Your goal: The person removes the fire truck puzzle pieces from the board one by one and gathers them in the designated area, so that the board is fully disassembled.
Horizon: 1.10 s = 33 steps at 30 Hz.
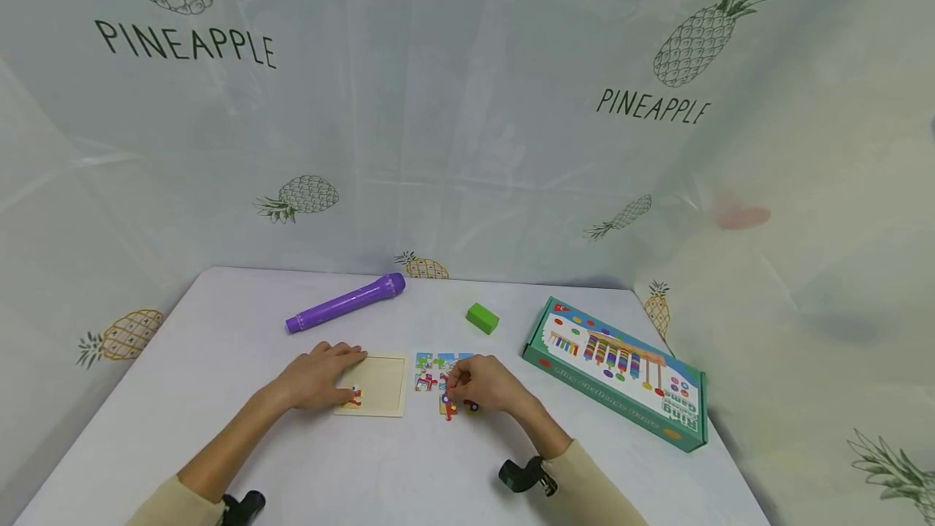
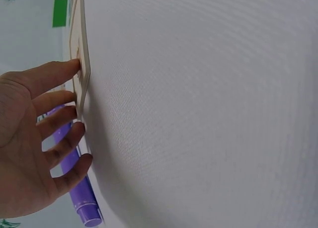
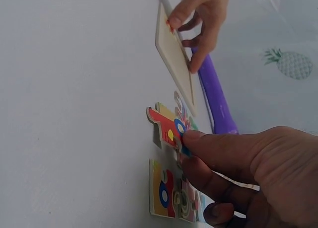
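A light wooden puzzle tray (image 1: 385, 388) lies on the white table, a red and yellow puzzle piece (image 1: 356, 398) in its near left corner. My left hand (image 1: 316, 378) rests at the tray's left side, thumb on that corner piece and fingers loosely spread toward the far edge. Between thumb and fingertips, my right hand (image 1: 488, 384) pinches a red and yellow puzzle piece (image 3: 165, 126) with a blue round shape, tilted in the right wrist view. Several other colourful puzzle pieces (image 1: 425, 381) lie right of the tray, partly hidden under the right hand.
A purple microphone-shaped stick (image 1: 345, 304) lies behind the tray. Further right are a green block (image 1: 482, 318) and a green toy box (image 1: 617, 372) with printed pictures, set at an angle. A pineapple-print curtain (image 1: 453, 104) hangs behind the table (image 1: 409, 477).
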{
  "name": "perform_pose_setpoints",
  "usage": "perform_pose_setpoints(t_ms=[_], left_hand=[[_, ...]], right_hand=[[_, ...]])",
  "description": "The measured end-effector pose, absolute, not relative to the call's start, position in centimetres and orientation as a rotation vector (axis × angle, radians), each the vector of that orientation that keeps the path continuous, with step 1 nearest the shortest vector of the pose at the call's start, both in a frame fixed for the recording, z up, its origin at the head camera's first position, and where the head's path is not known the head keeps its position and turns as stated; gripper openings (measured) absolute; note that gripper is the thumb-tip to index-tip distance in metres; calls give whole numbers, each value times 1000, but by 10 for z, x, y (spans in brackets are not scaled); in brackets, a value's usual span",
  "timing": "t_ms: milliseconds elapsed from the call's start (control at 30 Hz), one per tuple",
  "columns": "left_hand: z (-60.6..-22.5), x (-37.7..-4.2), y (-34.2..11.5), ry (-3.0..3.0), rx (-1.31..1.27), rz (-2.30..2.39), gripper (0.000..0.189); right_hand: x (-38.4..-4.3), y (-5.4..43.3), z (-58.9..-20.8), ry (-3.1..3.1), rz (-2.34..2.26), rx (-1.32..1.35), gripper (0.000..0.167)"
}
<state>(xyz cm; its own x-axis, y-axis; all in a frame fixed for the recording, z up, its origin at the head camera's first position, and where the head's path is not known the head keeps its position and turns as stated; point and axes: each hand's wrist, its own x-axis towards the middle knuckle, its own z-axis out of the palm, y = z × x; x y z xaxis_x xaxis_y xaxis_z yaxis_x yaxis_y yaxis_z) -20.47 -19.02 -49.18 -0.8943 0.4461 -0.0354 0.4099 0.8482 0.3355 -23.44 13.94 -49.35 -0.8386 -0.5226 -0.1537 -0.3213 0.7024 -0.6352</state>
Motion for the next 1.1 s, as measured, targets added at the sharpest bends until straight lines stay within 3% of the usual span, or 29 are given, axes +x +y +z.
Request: perform_pose_setpoints(t_ms=[1100], left_hand=[[-490, -204, -191, 2913, 699, 498, 66]], right_hand=[[-237, 142, -486, 2536, -850, -712, 5]])
